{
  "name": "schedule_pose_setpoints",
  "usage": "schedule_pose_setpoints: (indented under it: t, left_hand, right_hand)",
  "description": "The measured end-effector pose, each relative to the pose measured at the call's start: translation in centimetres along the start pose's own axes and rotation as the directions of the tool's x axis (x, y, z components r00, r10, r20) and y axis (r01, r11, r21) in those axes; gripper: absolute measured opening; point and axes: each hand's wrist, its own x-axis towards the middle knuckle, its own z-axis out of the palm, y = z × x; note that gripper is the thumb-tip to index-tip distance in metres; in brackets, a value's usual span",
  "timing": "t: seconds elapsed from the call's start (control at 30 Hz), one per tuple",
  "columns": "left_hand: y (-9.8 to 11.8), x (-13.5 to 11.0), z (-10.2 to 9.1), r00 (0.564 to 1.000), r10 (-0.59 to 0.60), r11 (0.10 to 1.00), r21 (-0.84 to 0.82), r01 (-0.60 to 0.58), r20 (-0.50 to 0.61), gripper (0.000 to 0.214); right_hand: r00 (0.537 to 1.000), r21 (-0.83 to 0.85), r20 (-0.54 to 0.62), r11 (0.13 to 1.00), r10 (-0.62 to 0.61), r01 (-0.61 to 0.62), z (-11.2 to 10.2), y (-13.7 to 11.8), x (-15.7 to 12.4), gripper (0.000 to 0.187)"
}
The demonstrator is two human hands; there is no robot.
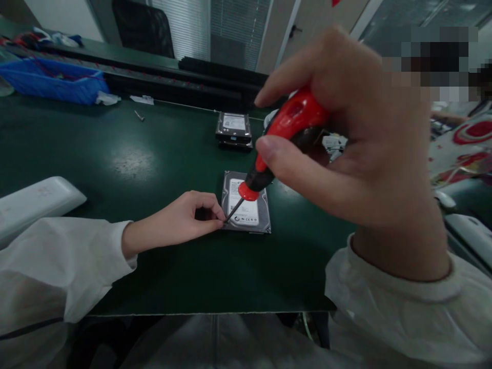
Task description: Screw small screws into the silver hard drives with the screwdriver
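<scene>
A hard drive [265, 215] with a white label lies flat on the green table in front of me. My right hand [357, 118] grips a red and black screwdriver [300, 115] by its handle, tilted with the shaft running down to the left. The tip reaches the drive's near left corner. There my left hand [192, 218] pinches thumb and index finger together beside the tip. Whatever lies between those fingertips is too small to see. Behind the drive sit stacked hard drives [233, 128].
A blue bin [54, 82] stands at the back left, with a small metal piece [139, 116] on the table near it. A white device [38, 205] lies at left. Red-printed plastic packaging [465, 143] is at right, where another person is partly visible.
</scene>
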Motion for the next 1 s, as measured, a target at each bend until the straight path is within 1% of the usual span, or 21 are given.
schedule_pose_setpoints:
  t: [0.07, 0.17, 0.2, 0.33, 0.4, 0.53, 0.6, 0.67, 0.8, 0.87, 0.9, 1.0]
  left_hand:
    - [0.1, 0.0, 0.1, 1.000, -0.018, 1.000, 0.003, 0.018, 0.001, 0.008]
    - [-0.1, 0.0, 0.1, 0.999, -0.047, 0.999, 0.008, 0.047, -0.009, 0.012]
    - [-0.1, 0.0, 0.1, 0.999, -0.049, 0.999, 0.014, 0.049, -0.010, 0.013]
    - [-0.5, 0.0, 0.0, 0.998, -0.065, 0.997, 0.037, 0.064, 0.012, 0.015]
    - [-0.5, -0.1, -0.1, 0.997, -0.075, 0.997, 0.036, 0.074, 0.031, 0.015]
    - [-0.3, -0.1, -0.1, 0.996, -0.076, 0.997, 0.033, 0.075, 0.034, 0.018]
    - [-0.3, -0.1, -0.1, 0.997, -0.070, 0.997, 0.037, 0.069, 0.024, 0.019]
    - [-0.3, 0.0, 0.0, 0.998, -0.067, 0.997, 0.043, 0.066, 0.021, 0.020]
    - [-0.3, 0.0, 0.0, 0.998, -0.058, 0.998, 0.028, 0.058, 0.020, 0.018]
    - [-0.3, 0.0, 0.0, 0.998, -0.060, 0.998, 0.021, 0.060, 0.022, 0.017]
    - [-0.4, 0.0, -0.1, 0.998, -0.063, 0.998, 0.024, 0.062, 0.024, 0.017]
    - [-0.5, 0.0, -0.1, 0.997, -0.066, 0.997, 0.044, 0.065, 0.028, 0.017]
  right_hand:
    - [1.000, -0.007, -0.005, 1.000, 0.009, -0.009, 0.1, 0.3, -0.3, 0.024]
    - [1.000, 0.034, 0.026, 0.999, 0.000, -0.001, 0.4, 0.4, -0.4, 0.036]
    - [1.000, 0.040, 0.030, 0.999, 0.000, -0.001, 0.5, 0.4, -0.4, 0.037]
    - [0.998, 0.007, -0.010, 0.998, 0.057, -0.057, 0.7, 0.1, -0.3, 0.032]
    - [0.998, 0.020, -0.004, 0.997, 0.070, -0.069, 0.8, 0.0, -0.3, 0.032]
    - [0.999, 0.057, 0.011, 0.997, 0.051, -0.052, 1.1, 0.1, -0.4, 0.032]
    - [0.999, 0.077, -0.036, 0.997, 0.024, -0.022, 1.3, 0.4, -0.5, 0.034]
    - [0.999, 0.090, -0.044, 0.996, 0.026, -0.022, 1.4, 0.6, -0.5, 0.038]
    - [1.000, 0.072, 0.018, 0.997, 0.025, -0.026, 1.5, 0.8, -0.6, 0.033]
    - [1.000, 0.062, -0.004, 0.998, -0.003, 0.004, 1.5, 0.7, -0.6, 0.032]
    - [1.000, 0.054, -0.004, 0.999, 0.001, -0.001, 1.4, 0.6, -0.6, 0.032]
    - [0.997, 0.035, 0.022, 0.997, 0.072, -0.072, 1.1, 0.5, -0.5, 0.031]
